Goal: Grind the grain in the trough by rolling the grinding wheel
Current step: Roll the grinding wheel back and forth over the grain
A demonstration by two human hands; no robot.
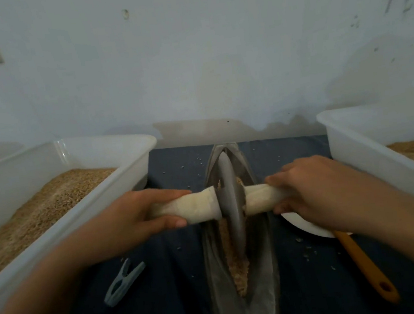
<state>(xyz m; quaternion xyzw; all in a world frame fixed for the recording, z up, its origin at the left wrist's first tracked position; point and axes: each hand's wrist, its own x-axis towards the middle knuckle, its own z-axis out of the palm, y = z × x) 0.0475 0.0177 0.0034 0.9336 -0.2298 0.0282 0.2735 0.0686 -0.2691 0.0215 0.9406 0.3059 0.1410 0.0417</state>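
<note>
A long grey metal trough [266, 294] lies lengthwise in front of me on the dark blue surface. Crushed tan grain [237, 266] fills its groove near me. The grey grinding wheel [229, 196] stands upright in the groove, around the trough's middle. A cloth-wrapped axle runs through it to both sides. My left hand [140, 215] grips the left handle [196, 207]. My right hand [307, 191] grips the right handle [261, 197].
A white tub [114, 179] of grain stands at the left, and another white tub [352, 148] at the right. A grey clothes peg [123, 282] lies near left of the trough. A white dish [304, 224] and an orange-handled tool [365, 265] lie to the right. A wall stands behind.
</note>
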